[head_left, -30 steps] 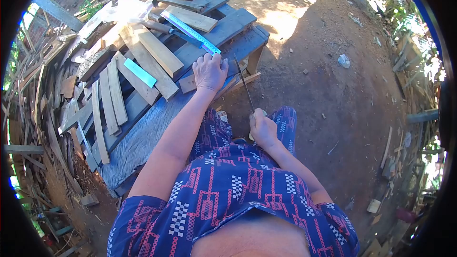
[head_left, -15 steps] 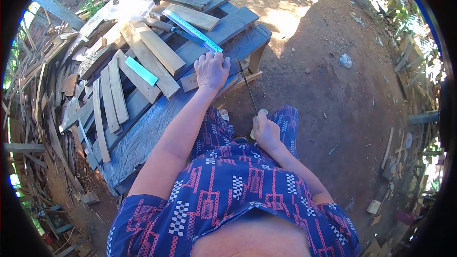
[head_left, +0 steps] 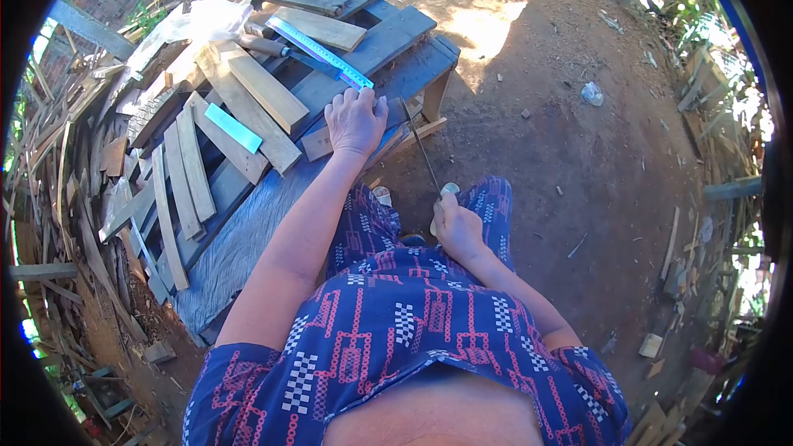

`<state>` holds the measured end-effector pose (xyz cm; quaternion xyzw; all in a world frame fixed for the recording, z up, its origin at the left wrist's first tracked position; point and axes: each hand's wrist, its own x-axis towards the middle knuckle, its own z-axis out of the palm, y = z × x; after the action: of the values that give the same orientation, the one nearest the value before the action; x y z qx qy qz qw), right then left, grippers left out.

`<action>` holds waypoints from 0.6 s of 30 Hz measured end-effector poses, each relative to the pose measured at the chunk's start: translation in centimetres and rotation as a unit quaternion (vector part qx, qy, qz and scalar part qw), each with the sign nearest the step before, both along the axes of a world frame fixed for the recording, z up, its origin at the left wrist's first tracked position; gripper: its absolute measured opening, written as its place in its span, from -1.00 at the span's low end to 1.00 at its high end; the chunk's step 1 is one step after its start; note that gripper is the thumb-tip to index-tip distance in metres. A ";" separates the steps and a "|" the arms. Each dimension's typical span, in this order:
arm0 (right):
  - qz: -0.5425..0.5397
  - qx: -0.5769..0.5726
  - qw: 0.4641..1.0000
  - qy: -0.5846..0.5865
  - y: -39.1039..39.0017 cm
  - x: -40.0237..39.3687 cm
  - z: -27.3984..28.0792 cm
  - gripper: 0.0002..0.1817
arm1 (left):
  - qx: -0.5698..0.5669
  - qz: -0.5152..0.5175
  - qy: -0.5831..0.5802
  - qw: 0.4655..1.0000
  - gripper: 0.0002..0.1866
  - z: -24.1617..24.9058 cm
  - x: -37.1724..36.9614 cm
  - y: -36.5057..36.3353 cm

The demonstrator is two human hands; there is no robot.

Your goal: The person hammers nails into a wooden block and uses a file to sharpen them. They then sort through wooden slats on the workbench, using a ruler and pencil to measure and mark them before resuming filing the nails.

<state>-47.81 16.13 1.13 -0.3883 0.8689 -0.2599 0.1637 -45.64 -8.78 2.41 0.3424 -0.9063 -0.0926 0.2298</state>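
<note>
My left hand (head_left: 357,122) presses down on a short wooden board (head_left: 316,144) at the near edge of the workbench, its fingers curled over the board's far side. In my right hand (head_left: 458,230) is the handle of a saw, fingers wrapped round it. The thin saw blade (head_left: 424,151), seen nearly edge-on, slants up and forward to the board's right end. Just beyond my left fingertips lies a bluish ruler (head_left: 322,51), beside a tool with a wooden handle (head_left: 266,46).
Planks (head_left: 263,87) and narrow wood strips (head_left: 171,219) cover the slatted bench (head_left: 401,29). A pale blue strip (head_left: 234,128), a hammer (head_left: 299,3) and a clear plastic bag (head_left: 211,21) lie among them. Scrap wood (head_left: 74,173) is piled at left. Dirt ground (head_left: 570,157) stretches right.
The bench and its contents sit slightly further left and up in the view. Both hands keep their hold on the board and the saw, with little visible movement.
</note>
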 end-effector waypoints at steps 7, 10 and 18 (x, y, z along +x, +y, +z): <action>-0.002 -0.048 0.997 0.062 -8.3 -3.9 -1.3 -0.79 | -0.002 0.000 -0.005 1.000 -0.77 -0.2 0.0 -0.1; -0.017 -0.040 0.998 0.045 -8.6 -3.8 -0.8 -0.80 | -0.007 0.004 -0.014 1.000 -0.77 0.0 0.0 0.0; -0.009 -0.002 1.000 -0.004 -0.7 -0.6 -0.2 -0.80 | -0.001 -0.002 -0.012 1.000 -0.77 -0.2 0.1 0.2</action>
<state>-48.38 15.43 0.97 -0.3801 0.8709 -0.2647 0.1641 -45.51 -8.60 2.22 0.3412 -0.9099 -0.0880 0.2189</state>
